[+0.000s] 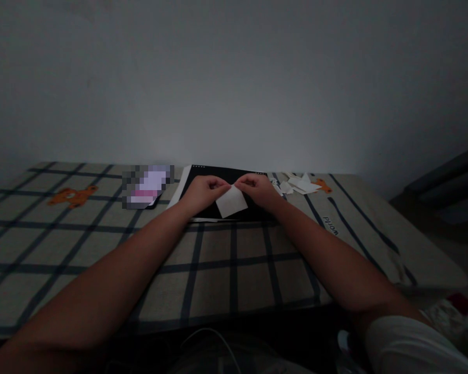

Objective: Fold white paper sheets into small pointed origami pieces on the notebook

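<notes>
Between my two hands hangs a small white piece of paper (232, 201), roughly square and tilted. My left hand (205, 193) pinches its upper edge from the left, fingers closed. From the right, my right hand (257, 188) pinches the same edge, its fingertips close to the left ones. Beneath them lies a black sheet or pad (203, 212) with small holes along its far edge. White sheets (178, 193) stick out from under its left side. Torn or cut white paper pieces (302, 183) are piled just right of my right hand.
A phone (150, 184) with a lit, blurred-out screen lies left of the black pad. The checked tablecloth (234, 259) has orange bear prints and covers the table up to the grey wall (234, 88). A white cable (218, 335) hangs below the near edge.
</notes>
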Action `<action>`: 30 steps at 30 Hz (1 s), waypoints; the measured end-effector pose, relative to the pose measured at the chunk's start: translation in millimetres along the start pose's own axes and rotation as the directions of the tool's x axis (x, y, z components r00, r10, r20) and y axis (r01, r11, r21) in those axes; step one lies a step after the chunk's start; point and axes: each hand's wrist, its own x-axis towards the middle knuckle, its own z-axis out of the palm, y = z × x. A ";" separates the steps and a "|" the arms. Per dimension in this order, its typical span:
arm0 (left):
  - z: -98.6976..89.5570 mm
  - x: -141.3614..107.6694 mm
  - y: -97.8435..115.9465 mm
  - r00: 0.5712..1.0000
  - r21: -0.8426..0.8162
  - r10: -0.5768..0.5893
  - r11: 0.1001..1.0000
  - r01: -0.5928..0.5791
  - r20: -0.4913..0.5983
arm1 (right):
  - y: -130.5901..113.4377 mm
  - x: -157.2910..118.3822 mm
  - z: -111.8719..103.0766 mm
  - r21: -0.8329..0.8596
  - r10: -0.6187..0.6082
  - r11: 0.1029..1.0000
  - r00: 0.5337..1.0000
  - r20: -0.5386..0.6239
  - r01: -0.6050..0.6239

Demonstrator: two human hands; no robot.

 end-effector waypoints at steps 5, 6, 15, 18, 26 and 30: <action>-0.6 -1.2 1.3 1.000 -0.028 -0.022 0.999 0.021 -0.002 | -3.6 -2.7 0.2 -0.021 -0.015 1.000 1.000 -0.024 0.014; -0.7 -1.3 1.3 1.000 -0.026 -0.011 1.000 0.011 0.005 | -3.7 -2.8 -0.2 -0.023 -0.016 1.000 1.000 -0.021 0.016; 0.3 -0.7 1.5 0.998 0.015 0.068 0.998 -0.068 0.001 | 1.4 1.8 -4.2 -0.063 -0.030 0.998 1.000 0.005 0.030; 0.2 -0.1 0.3 0.998 0.041 0.066 0.997 -0.066 -0.013 | 2.6 2.1 -3.3 -0.047 -0.005 0.999 1.000 0.024 0.006; -0.8 -1.3 3.6 0.991 0.014 0.021 1.000 -0.019 -0.131 | 1.7 1.1 -1.9 -0.060 -0.102 0.994 0.989 -0.109 0.096; -2.1 1.2 0.9 0.977 -0.014 0.021 1.000 -0.025 -0.210 | 9.9 3.7 -4.4 -0.009 -0.080 0.997 0.982 -0.169 0.080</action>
